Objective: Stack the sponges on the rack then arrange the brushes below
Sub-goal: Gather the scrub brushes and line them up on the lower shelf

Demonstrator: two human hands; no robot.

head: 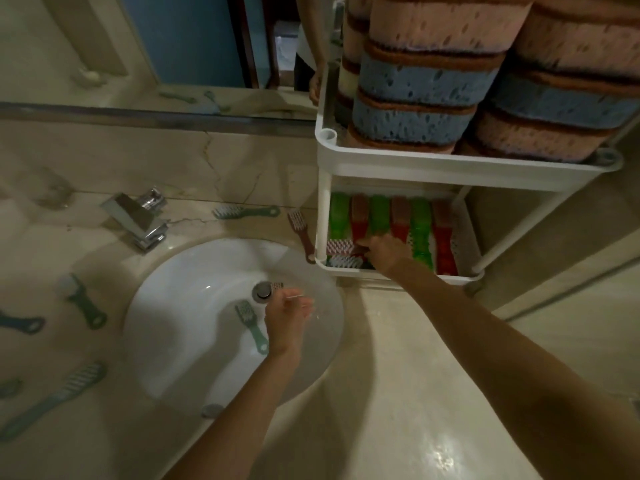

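Pretty standard bathroom setup: a white oval sink basin (194, 341) sunk into a beige marble-look countertop (398, 393), with a round metal drain plug (262, 291) at the bottom. A chunky square chrome faucet (138, 218) sits on the counter just behind the basin. Above it, a wall mirror (156, 46) reflects a blue surface and a dark door frame.

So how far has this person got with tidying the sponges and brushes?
The sponges look done, stacked high on the rack's top shelf. A row of green and red brushes already fills the lower shelf. The right hand is there now, setting down a dark brush. The left hand reaches into the sink. Brushes remain in the basin and around the counter.
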